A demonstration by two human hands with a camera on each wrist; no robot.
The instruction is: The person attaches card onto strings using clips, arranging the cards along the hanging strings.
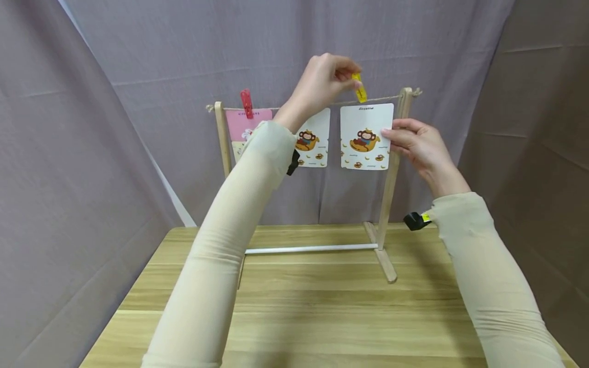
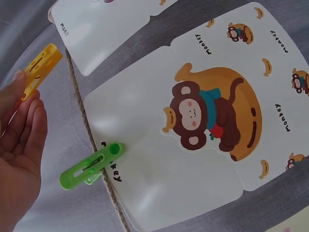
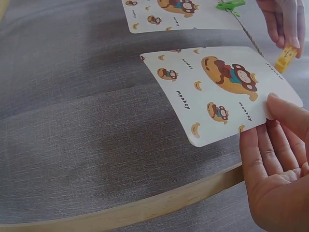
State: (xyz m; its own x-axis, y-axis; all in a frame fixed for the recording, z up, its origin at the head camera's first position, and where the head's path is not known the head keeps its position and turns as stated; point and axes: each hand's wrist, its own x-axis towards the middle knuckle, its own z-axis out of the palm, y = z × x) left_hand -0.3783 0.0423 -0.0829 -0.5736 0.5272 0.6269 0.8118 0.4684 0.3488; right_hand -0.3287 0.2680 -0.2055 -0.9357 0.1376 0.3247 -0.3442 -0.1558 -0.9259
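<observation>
My left hand (image 1: 324, 79) pinches a yellow clothespin (image 1: 360, 88) between thumb and fingers, just above the top edge of a white monkey card (image 1: 366, 148). That card is held at its side edge by my right hand (image 1: 421, 148), thumb on the front and fingers behind, up against the twine (image 1: 384, 98). In the left wrist view, a green clothespin (image 2: 91, 165) clips a second monkey card (image 2: 159, 193) to the twine. A pink card (image 1: 257, 115) hangs at the left under a red clothespin (image 1: 247, 104), partly hidden by my left forearm.
The twine runs between two wooden posts (image 1: 391, 189) of a stand on the wooden table (image 1: 317, 312). A white rod (image 1: 313, 249) joins the posts low down, and a wooden foot (image 1: 384, 263) sits under the right one. Grey curtains (image 1: 184, 61) hang behind.
</observation>
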